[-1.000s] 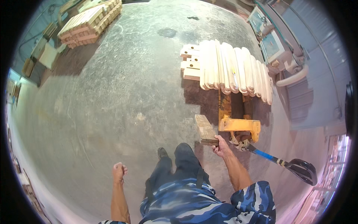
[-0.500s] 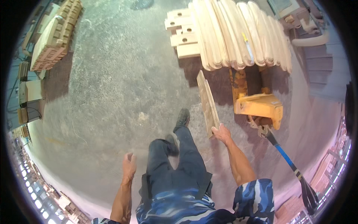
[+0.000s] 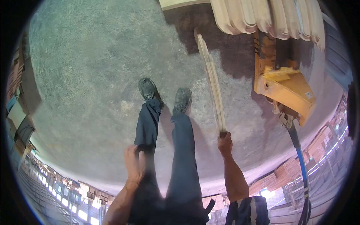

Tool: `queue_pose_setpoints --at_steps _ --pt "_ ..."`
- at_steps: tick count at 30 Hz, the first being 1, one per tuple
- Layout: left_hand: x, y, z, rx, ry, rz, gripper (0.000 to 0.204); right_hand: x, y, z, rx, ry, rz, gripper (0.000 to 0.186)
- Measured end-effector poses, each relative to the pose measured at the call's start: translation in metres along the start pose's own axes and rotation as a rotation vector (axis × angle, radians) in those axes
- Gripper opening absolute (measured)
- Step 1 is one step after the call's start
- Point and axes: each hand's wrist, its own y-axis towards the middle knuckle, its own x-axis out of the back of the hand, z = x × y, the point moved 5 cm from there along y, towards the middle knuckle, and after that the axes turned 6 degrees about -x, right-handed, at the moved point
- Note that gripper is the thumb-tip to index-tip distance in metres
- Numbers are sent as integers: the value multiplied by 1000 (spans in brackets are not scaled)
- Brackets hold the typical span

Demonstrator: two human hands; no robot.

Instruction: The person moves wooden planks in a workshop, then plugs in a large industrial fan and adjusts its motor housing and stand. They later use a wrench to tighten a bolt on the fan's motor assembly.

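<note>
Head view, looking down past two dark shoes (image 3: 147, 87) and dark trouser legs (image 3: 183, 150) onto a grey floor (image 3: 93, 71). Holds a long, narrow-looking wooden board (image 3: 214, 88) by its near end in the right hand (image 3: 225, 143), out to the right of the trouser legs. Clamped firmly on the board there, with the fingers wrapped around the end. Points away from the body, toward the upper middle, short of a load of pale slats (image 3: 236, 17) and apart from it. Impossible to tell: far tip on the floor or above it.

Carries nothing in the left hand (image 3: 134, 163), held in front of the left trouser leg with thumb and fingers apart; contact with it unclear.

Right of the board, well apart: a yellow pallet jack (image 3: 287, 92), with a fork (image 3: 265, 54) running in under the slats and a blue-and-black handle (image 3: 302, 165) slanting to the lower right.

Seems to be at a one-handed carrying or positioning step, with the board not released. Calls next, in judgement, for a steady right grip, a far end kept clear of slats and pallet jack, and left-hand support in case of swinging.
</note>
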Motion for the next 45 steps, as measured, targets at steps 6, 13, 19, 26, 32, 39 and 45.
queue_pose_setpoints --at_steps 6,13,19,26,32,39,45 --pt "7 33 1 -152 28 71 32 -49 119 114 196 82 -161 42" --pt "19 59 13 -149 -5 109 28 -19 286 377 133 188 -212 43" --pt "20 56 21 -143 -20 76 36 31 317 499 319 430 -361 39" --pt "16 49 23 -139 -62 60 35 40 322 502 506 655 -399 46" --pt "12 36 8 -213 -51 -26 31 -1 179 341 282 90 252 57" --pt "40 21 -10 21 -226 -64 27 91 -78 174 249 -222 646 44" --pt "152 9 -1 177 -667 -115 30 239 -166 185 -162 277 356 34"
